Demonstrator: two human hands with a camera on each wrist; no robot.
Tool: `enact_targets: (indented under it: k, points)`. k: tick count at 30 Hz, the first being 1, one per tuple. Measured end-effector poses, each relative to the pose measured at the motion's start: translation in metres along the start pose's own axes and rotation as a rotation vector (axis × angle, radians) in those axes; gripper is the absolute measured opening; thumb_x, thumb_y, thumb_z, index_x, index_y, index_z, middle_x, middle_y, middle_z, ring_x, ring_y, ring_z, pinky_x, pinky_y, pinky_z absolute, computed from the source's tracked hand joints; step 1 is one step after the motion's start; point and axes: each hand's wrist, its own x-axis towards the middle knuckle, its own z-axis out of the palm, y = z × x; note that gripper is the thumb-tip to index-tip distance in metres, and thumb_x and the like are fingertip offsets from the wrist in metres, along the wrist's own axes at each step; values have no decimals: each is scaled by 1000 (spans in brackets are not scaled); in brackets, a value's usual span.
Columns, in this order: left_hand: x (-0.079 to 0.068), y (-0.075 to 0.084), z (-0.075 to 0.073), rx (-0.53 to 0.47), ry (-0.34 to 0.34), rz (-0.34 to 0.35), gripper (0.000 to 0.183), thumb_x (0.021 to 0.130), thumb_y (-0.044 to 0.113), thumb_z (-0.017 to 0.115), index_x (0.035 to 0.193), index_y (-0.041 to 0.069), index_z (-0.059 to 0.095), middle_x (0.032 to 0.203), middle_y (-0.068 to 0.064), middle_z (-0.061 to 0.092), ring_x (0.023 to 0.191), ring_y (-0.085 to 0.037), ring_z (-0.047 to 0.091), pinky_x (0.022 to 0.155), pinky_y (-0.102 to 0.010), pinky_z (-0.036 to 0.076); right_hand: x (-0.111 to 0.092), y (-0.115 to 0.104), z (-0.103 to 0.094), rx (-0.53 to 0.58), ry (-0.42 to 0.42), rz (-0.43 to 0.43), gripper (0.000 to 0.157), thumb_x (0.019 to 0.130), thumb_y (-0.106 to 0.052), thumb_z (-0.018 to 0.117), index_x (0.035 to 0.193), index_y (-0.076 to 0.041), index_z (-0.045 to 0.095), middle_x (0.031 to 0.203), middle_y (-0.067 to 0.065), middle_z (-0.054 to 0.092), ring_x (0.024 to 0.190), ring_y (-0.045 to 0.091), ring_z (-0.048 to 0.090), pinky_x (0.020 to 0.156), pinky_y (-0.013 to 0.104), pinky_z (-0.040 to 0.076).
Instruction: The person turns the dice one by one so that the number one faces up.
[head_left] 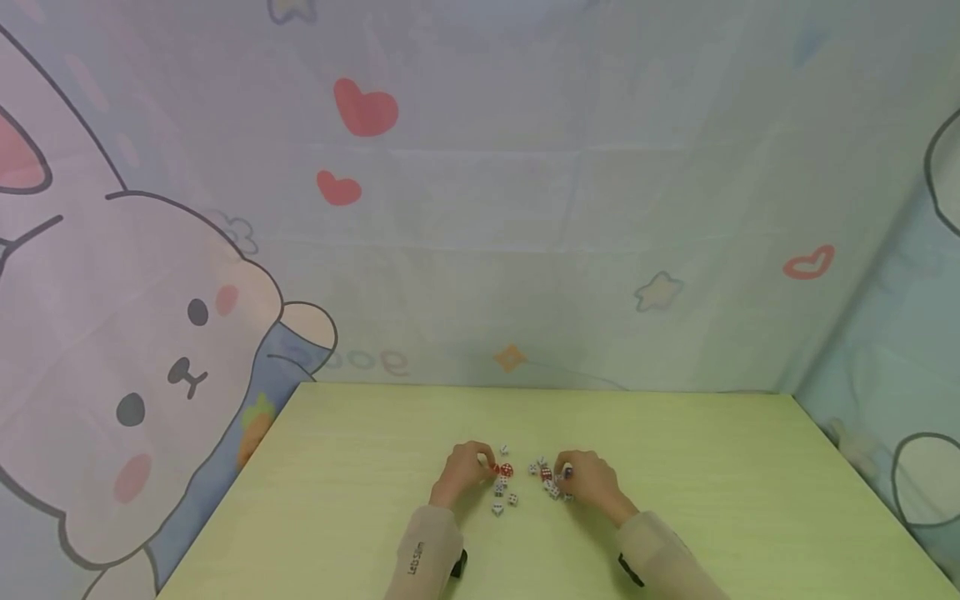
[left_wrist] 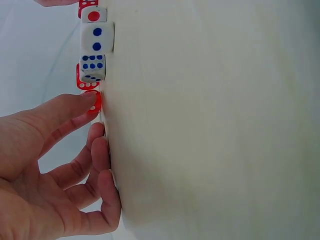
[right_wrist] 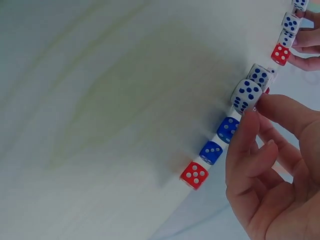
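In the head view my left hand (head_left: 461, 472) reaches the left side of a small group of dice, and my right hand (head_left: 591, 478) is at the right side of another group. Between thumb and index finger, the left hand pinches a red die (left_wrist: 97, 106), its other fingers loosely bent against the table. Beyond it are white dice, one with two blue dots (left_wrist: 98, 39). The right hand pinches a white die with blue dots (right_wrist: 246, 96) between thumb and fingertip. Near that hand lie two blue dice, one nearer the fingers (right_wrist: 228, 129), and a red die (right_wrist: 194, 175).
The dice stand on a pale yellow-green table (head_left: 337, 517). Behind it hangs a cloth backdrop (head_left: 487, 250) with hearts, stars and a large cartoon rabbit (head_left: 150, 317). A loose white die (head_left: 498, 508) lies at the near end of the left group.
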Motion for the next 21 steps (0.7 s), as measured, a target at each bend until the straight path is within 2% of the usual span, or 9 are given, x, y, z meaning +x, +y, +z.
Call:
enact_targets:
  k: [7,12,21]
  points:
    - [1,-1,0,-15,-14,-15,5,74,5,68,77,7,64,82,-9,60,59,-13,45,52,-24,36,1,1,2,12,4,-5,12,70,-8,69,75,-15,60,60,-3,54,45,8,38,38,18,25]
    - [2,-1,1,-28,-16,-26,6,74,5,68,77,8,64,81,-7,59,60,-13,45,53,-25,35,0,3,2,6,-6,-12,13,70,-9,69,72,-16,59,59,-4,53,44,9,38,38,19,26]
    - [2,-2,1,-13,-7,-2,5,74,5,67,77,6,64,77,-6,59,58,-11,44,51,-23,35,-3,3,0,-9,-13,-4,17,67,-15,75,77,-15,61,72,-1,63,52,9,46,42,22,35]
